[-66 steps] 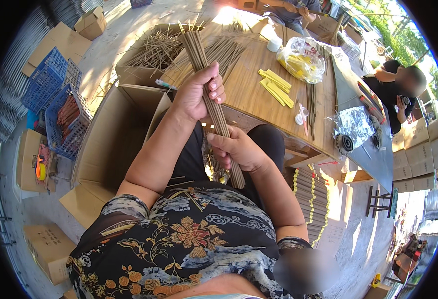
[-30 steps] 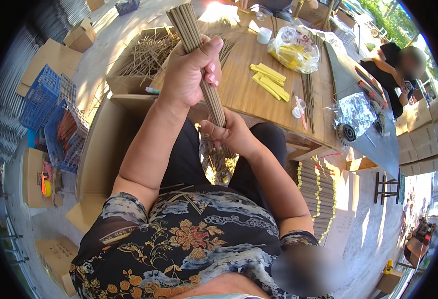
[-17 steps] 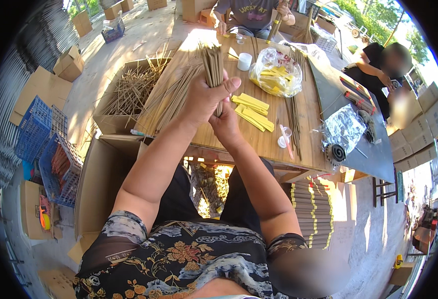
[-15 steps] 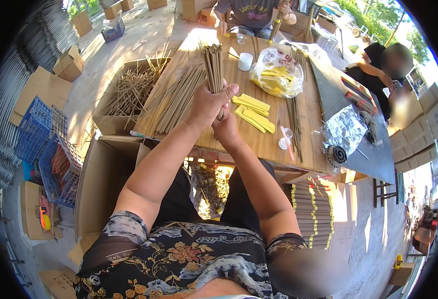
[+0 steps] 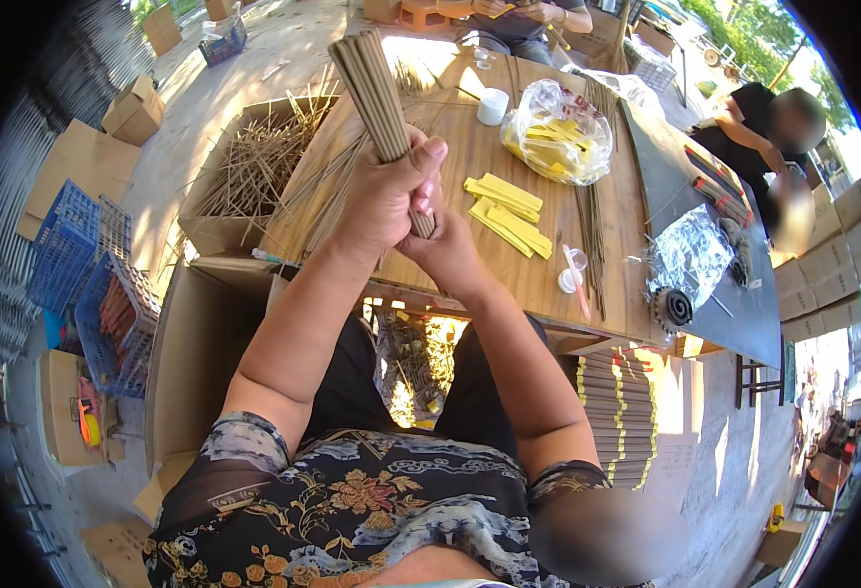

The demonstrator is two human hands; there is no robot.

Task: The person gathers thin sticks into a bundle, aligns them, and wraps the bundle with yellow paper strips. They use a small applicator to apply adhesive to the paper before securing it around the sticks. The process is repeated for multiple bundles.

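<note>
Near the middle of the wooden table (image 5: pixel 448 132) lie yellow strips (image 5: pixel 509 214). Over its near left part, the left hand (image 5: pixel 391 196) wraps a bundle of brown sticks (image 5: pixel 369 93); the right hand (image 5: pixel 450 257) meets the lower end, fingers too hidden to tell whether they grip. Evening up the sticks seems the step in hand; the next move calls for level ends and a firm hold. Compared with half a second ago, the bundle's top leans further left.

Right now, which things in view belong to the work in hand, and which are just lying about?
Likely in use:
stick bundle, gripped by left hand, right hand at its lower end
yellow strips
loose sticks

Apparently lying about:
blue crates
silvery sheet
cardboard boxes
</note>
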